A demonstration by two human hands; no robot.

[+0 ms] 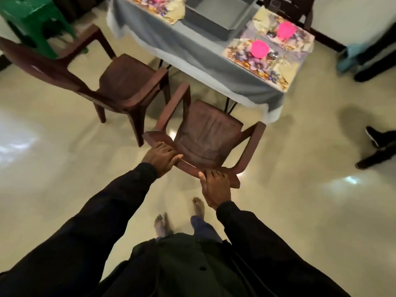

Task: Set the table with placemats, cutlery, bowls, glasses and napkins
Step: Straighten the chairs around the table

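Two hands hold the chair (210, 133) back: left hand (161, 156), right hand (214, 187), fingers (215, 174) curled round its rail. Placemats (242, 54) and bowls (260, 48) sit on the desk (192, 50) ahead. Likely step: seating; next, push chair to desk.

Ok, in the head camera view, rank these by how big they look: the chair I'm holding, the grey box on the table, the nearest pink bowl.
1. chair, nearest the camera.
2. grey box, farther off, top cut off.
3. pink bowl, clearly smallest.
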